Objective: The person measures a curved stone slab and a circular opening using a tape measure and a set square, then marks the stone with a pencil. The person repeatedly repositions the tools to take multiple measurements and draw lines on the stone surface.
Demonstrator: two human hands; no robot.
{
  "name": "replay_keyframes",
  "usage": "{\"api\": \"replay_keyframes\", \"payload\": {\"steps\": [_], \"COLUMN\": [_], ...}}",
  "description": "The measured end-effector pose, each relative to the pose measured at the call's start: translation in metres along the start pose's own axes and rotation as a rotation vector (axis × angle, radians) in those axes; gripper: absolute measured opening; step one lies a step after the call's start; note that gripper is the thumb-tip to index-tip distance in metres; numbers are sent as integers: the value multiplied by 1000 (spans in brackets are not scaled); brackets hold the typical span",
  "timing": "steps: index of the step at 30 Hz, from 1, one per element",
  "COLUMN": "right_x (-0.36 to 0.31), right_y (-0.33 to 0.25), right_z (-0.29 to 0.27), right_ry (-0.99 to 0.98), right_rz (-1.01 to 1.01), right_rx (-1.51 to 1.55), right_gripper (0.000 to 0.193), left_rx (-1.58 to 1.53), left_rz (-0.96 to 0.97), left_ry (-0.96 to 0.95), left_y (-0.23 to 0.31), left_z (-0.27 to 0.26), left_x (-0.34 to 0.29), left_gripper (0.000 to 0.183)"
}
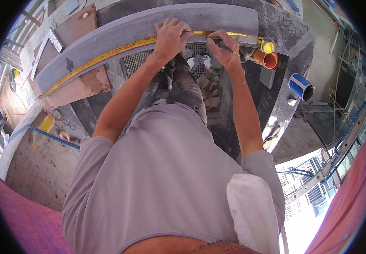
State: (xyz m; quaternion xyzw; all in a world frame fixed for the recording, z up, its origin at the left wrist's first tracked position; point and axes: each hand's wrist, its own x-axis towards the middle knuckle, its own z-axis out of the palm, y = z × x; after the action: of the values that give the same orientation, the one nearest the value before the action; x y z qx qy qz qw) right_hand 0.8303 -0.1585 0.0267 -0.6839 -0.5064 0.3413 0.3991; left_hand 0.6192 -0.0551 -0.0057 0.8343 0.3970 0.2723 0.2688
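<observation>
i note remotely: left hand (172, 39) pinching yellow tape (119, 48), apparently steadying it; right hand (225, 49) grasping pencil-like tool (235, 53); grey slab (216, 19) beyond both.

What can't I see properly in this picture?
All in the head view:
The tape measure's tiny marks: too small to read.
The tape under the left hand: hidden by that hand.
The middle of the thin tool: covered by the right hand's fingers.
The shirt under the white cloth: covered by it.
The rest of the pink cloth: cut off by the picture's rim.
</observation>
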Motion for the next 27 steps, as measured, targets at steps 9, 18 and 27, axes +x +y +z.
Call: {"api": "replay_keyframes", "payload": {"steps": [9,18,27], "right_x": [-1,1,5], "right_y": [7,2,8], "right_z": [1,-2,-13], "right_ry": [-3,-47,-110], "right_rz": [-46,7,138], "right_rx": [-40,-23,151], "right_gripper": [15,17,12], "left_rx": [-20,-13,-9], "left_rz": [52,46,39], "left_ry": [40,37,41], "left_y": [-3,-3,-1], "left_z": [2,2,4], "left_x": [0,0,-1], "left_gripper": [12,12,12]}}
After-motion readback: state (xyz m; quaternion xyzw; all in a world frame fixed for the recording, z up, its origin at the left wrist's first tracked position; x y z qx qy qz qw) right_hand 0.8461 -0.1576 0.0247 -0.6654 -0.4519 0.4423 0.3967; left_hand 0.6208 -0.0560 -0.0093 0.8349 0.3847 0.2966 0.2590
